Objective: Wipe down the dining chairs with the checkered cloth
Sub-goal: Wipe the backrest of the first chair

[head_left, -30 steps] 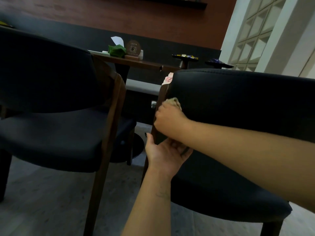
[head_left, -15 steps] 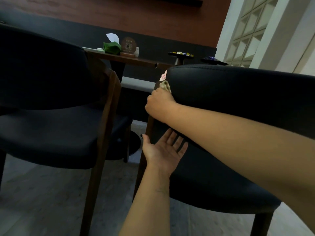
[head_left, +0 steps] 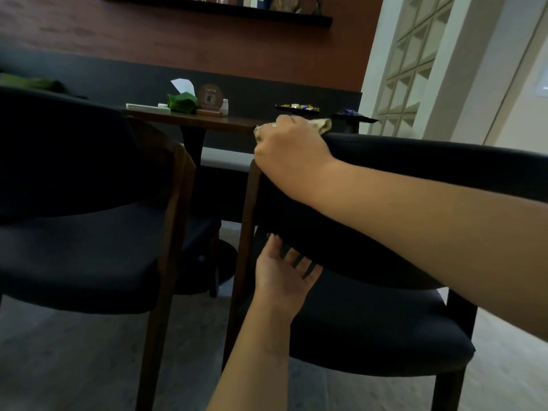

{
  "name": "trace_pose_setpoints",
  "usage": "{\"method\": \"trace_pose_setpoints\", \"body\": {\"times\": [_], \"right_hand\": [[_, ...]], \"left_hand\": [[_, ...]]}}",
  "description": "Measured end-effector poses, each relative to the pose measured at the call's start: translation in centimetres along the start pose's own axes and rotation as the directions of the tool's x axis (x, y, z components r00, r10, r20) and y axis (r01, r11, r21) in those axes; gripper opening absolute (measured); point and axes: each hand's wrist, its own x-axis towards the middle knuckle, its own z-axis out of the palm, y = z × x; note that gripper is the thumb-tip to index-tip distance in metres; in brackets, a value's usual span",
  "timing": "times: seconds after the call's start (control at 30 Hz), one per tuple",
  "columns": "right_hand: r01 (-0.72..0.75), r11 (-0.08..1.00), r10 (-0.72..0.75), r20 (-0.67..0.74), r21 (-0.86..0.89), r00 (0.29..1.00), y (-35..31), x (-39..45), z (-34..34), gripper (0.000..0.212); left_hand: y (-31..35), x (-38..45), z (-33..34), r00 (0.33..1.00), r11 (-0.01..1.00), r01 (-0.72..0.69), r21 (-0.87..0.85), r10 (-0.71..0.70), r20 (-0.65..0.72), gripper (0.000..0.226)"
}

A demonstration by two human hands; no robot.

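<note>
Two dark padded dining chairs with brown wooden legs stand side by side. On the top left corner of the right chair's backrest (head_left: 430,161), my right hand (head_left: 292,157) grips the pale cloth (head_left: 321,125), mostly hidden under the fingers. Cloth edges stick out left and right of the hand. Lower down, my left hand (head_left: 284,272) is open with spread fingers at the lower edge of that backrest, above the seat (head_left: 370,330). The left chair (head_left: 74,250) stands untouched.
A brown table (head_left: 207,121) behind the chairs carries a green tissue holder (head_left: 181,102), a round wooden plaque and dark dishes with sweets (head_left: 298,107). A wall shelf runs above. A white glass-block wall is at right. Grey floor lies below.
My right hand slid the cloth up the backrest's left edge to its top corner. My left hand stayed below the backrest, fingers spreading.
</note>
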Motion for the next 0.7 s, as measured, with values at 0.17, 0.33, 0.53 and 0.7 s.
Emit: {"method": "trace_pose_setpoints", "body": {"times": [0.17,0.33,0.53,0.7], "right_hand": [[-0.156,0.984,0.157,-0.003,0.088,0.988,0.7,-0.5,-0.7,0.025],[-0.256,0.935,0.264,0.002,0.243,0.965,2.3,-2.3,-2.2,0.019],[-0.264,0.854,0.314,-0.039,0.448,0.949,4.6,-5.9,-3.2,0.022],[-0.281,0.761,0.37,-0.036,0.585,0.928,7.5,-10.3,-3.3,0.021]], "left_hand": [[-0.7,-0.6,2.0,0.997,0.981,-0.044,0.189,0.054,-0.052,0.044],[-0.8,-1.4,5.1,0.977,0.848,-0.121,0.515,0.193,-0.088,0.07],[0.6,-5.0,9.0,0.782,0.327,-0.459,0.826,0.59,0.201,0.067],[0.4,-6.6,12.3,0.631,-0.114,-0.483,0.868,0.642,0.435,0.064]]}}
